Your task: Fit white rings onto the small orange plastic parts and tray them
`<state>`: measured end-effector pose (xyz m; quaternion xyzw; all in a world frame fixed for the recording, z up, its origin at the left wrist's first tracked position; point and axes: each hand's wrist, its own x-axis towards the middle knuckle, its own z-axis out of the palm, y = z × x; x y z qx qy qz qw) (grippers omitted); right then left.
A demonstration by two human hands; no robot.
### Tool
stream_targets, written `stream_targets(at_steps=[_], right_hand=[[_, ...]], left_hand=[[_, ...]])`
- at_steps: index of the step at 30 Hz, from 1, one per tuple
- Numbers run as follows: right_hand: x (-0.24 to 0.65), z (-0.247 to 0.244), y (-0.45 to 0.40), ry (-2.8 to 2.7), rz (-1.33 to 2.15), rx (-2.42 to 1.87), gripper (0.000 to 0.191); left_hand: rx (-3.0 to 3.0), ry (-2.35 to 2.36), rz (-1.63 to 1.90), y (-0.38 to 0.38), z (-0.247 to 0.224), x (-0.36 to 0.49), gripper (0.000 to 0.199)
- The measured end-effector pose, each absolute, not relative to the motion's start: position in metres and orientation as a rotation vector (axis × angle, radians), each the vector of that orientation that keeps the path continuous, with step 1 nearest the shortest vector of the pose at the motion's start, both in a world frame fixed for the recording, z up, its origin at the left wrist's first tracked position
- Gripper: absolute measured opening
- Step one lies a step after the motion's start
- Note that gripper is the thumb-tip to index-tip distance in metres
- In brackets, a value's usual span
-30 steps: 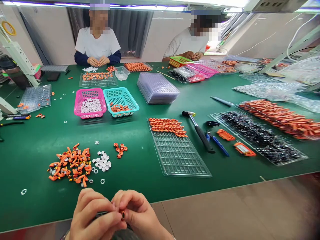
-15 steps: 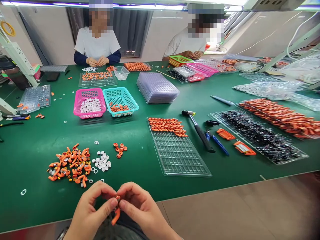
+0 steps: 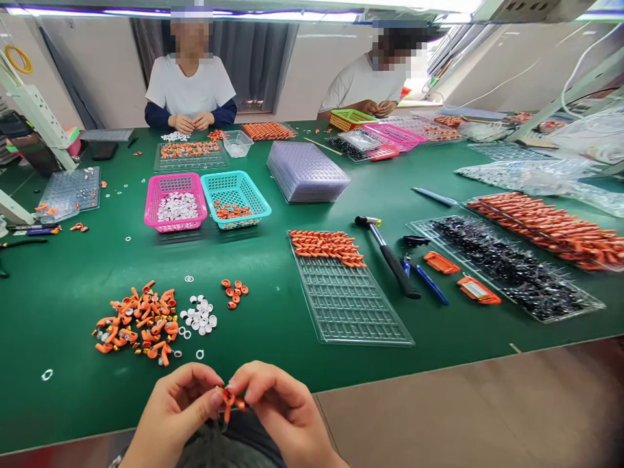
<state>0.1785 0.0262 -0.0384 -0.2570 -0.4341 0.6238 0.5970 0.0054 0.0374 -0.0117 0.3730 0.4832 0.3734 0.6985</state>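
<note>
At the table's near edge, my left hand [image 3: 178,406] pinches an orange earbud shell [image 3: 227,411] between thumb and fingertips, its stem hanging down. My right hand [image 3: 280,406] is closed at the shell's right side, with a small orange part [image 3: 240,403] under its fingertips, partly hidden by them. Ahead on the left lies a pile of orange earbud shells [image 3: 141,318] with yellow and silver bits. Beside that pile are small white round pieces [image 3: 199,315] and several orange caps [image 3: 234,292].
A clear tray [image 3: 361,305] partly filled with orange shells lies right of centre. Beyond stand a pink basket [image 3: 151,211] and a turquoise basket [image 3: 263,207]. A hammer [image 3: 390,260], blue-handled pliers [image 3: 429,283] and a tray of black parts [image 3: 507,266] lie right. Two people sit opposite.
The orange shell has turned in my fingers and now shows an open, ring-like end. My right hand has shifted its grip, with its fingers curled further over the parts.
</note>
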Motion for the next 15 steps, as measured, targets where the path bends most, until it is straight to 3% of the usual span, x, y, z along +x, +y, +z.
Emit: stream_targets(at_steps=[2, 6, 15], right_hand=[[0.1801, -0.0396, 0.0253, -1.049, 1.438, -0.559, 0.024], [0.1813, -0.0439, 0.0251, -1.051, 1.516, -0.676, 0.012], [0.1773, -0.0467, 0.0287, -1.089, 1.600, -0.694, 0.016]], left_hand=[[0.866, 1.119, 0.856, 0.0374, -0.0070, 0.0058, 0.019], [0.883, 1.138, 0.879, 0.0353, -0.0049, 0.0051, 0.016], [1.236, 1.185, 0.970, 0.0360, -0.0006, 0.0022, 0.002]])
